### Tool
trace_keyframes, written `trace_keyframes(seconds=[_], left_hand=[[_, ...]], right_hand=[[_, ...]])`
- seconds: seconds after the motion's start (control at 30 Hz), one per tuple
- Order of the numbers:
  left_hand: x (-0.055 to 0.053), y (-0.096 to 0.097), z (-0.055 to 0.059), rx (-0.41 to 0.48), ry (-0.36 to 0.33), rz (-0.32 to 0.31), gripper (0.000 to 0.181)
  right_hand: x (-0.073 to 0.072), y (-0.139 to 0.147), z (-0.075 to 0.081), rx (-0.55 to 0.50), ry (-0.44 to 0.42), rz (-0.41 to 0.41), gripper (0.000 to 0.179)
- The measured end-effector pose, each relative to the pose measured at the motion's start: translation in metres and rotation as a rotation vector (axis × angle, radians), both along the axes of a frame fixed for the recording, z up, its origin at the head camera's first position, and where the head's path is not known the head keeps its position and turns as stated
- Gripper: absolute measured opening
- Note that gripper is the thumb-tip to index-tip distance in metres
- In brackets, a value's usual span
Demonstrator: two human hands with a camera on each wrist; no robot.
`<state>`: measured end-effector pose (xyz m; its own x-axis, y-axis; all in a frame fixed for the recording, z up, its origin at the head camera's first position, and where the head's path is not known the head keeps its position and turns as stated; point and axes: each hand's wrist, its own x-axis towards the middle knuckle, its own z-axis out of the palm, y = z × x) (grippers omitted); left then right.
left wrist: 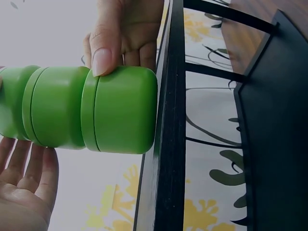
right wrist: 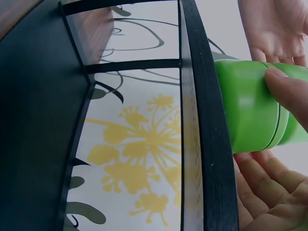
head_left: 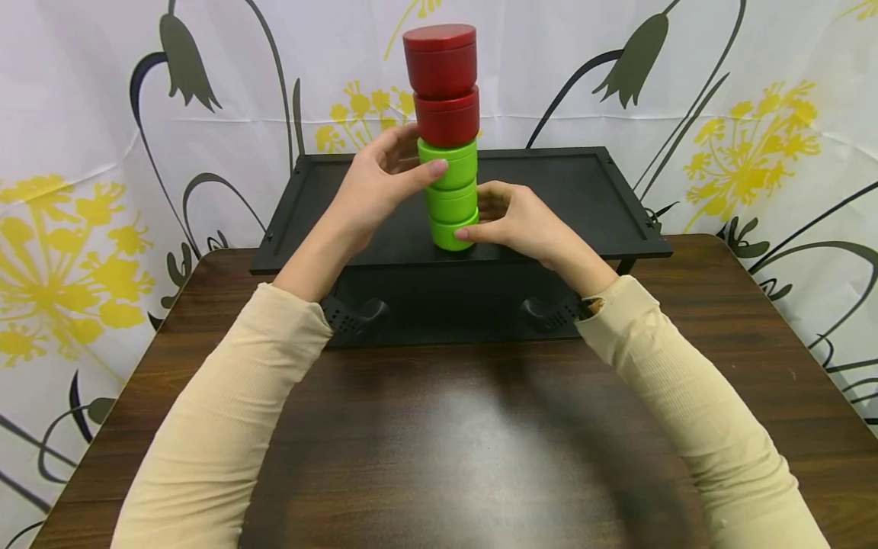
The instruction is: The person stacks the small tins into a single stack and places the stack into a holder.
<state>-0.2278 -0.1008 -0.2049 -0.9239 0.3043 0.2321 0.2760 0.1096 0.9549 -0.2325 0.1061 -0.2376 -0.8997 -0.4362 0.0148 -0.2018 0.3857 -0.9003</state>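
Observation:
A tall stack of round lidded jars stands near the front edge of the black raised shelf [head_left: 549,202]. Three are green, the lowest green jar [head_left: 449,235] at the bottom and the top green jar [head_left: 461,166] above the middle one. Two red jars, a lower one [head_left: 449,120] and an upper one [head_left: 439,69], crown the stack, the upper set slightly left. My left hand [head_left: 380,171] holds the top green jar, thumb in front and fingers behind. Lower down, my right hand [head_left: 524,225] grips the bottom green jar [right wrist: 248,106] between thumb and fingers.
The shelf stands on a dark brown wooden table [head_left: 453,442]. Behind hangs a white curtain [head_left: 261,46] printed with grey and yellow flowers. Black cameras on straps, one at the left wrist [head_left: 353,314] and another at the right [head_left: 549,311], hang just before the shelf's front.

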Motion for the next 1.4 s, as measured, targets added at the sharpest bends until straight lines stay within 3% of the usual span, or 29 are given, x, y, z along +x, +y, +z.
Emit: trace_keyframes(seconds=[0.63,1.4], left_hand=[[-0.0088,0.0051,-0.0011,-0.004,0.009,0.004,0.057],[-0.0078,0.0082,-0.0015,-0.027,0.015,-0.005,0.056]], right_hand=[[-0.0075,0.0017,-0.001,0.015,0.0,-0.042,0.057],[-0.0081,0.0035,-0.0022,-0.019,-0.044,-0.023,0.056]])
